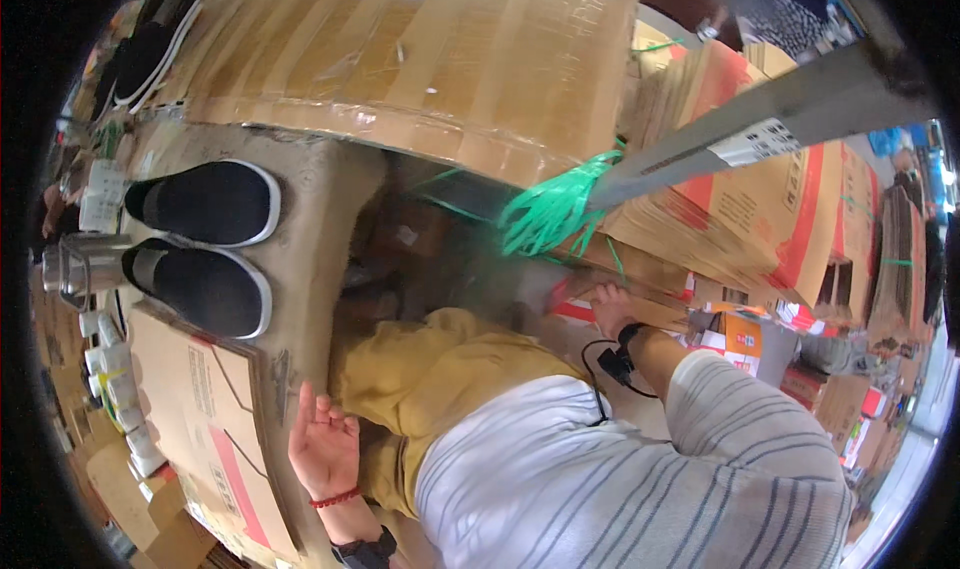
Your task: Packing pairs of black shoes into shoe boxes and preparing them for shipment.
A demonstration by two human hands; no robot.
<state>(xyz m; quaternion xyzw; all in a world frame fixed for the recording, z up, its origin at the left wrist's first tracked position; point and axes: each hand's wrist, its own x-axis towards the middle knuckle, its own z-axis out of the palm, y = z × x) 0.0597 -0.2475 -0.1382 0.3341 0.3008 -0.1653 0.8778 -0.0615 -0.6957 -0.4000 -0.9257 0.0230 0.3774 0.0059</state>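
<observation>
At nine o'clock lie two black shoes (205, 204); at eight, flat cartons (200, 409); just beside, at seven, my left hand (326, 449) is empty, fingers loosely curled; between three and four, my right hand (612, 311) is near brown cardboard (655, 312); its grip I cannot tell.

Bright light whitens the white, grey-striped knit shirt (650, 489) toward five o'clock; the glossy, clear-taped brown cardboard box (430, 59) at twelve carries pale glare. The central hollow (420, 229) is dim and hazy. Fisheye distortion curves outer edges, blurry at three o'clock, inside a black rim.
</observation>
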